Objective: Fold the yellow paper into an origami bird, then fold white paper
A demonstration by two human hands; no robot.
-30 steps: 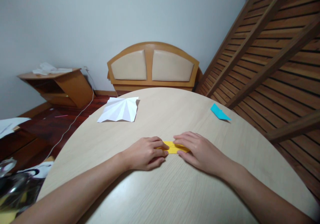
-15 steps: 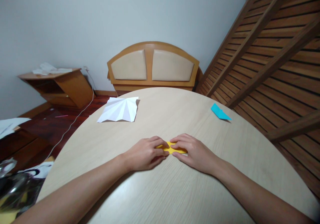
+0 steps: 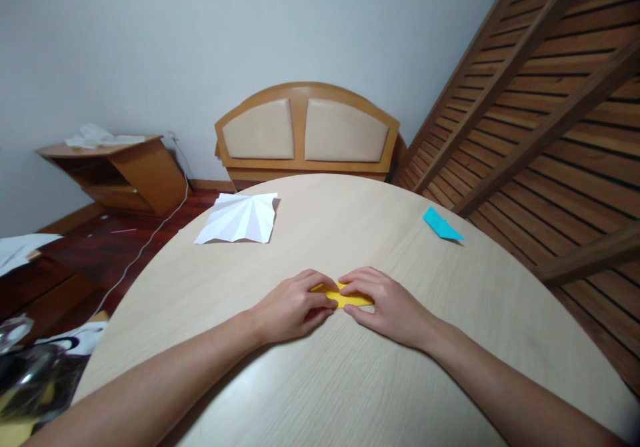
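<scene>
both hands lay on the worktop. the left hand and right hand had their fingers bent down, pressing the yellow paper flat between them. a white sheet and blue paper lay well apart.

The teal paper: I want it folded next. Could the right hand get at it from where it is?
Probably yes: only bare table lies between the right hand and the teal paper, with nothing between.

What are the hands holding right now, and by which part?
Both hands press a small folded yellow paper flat on the table: left hand on its left end, right hand on its right.
</scene>
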